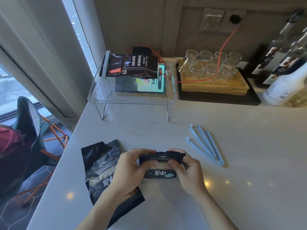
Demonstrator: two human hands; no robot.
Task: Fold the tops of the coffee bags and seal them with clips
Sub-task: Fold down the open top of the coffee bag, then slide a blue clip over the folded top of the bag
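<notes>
A black coffee bag lies on the white counter in front of me, its top folded down. My left hand grips the fold's left end and my right hand grips the right end. A second black coffee bag lies flat to the left with its top open, partly under my left forearm. Light blue sealing clips lie in a loose bunch on the counter to the right of my hands. A third dark coffee bag, with a pale clip along its left end, rests on a clear acrylic stand.
A tablet lies under the stand. Behind right, a wooden tray holds upturned glasses, crossed by an orange cable. A white spray bottle and dark bottles stand far right. The counter's edge drops to a chair on the left.
</notes>
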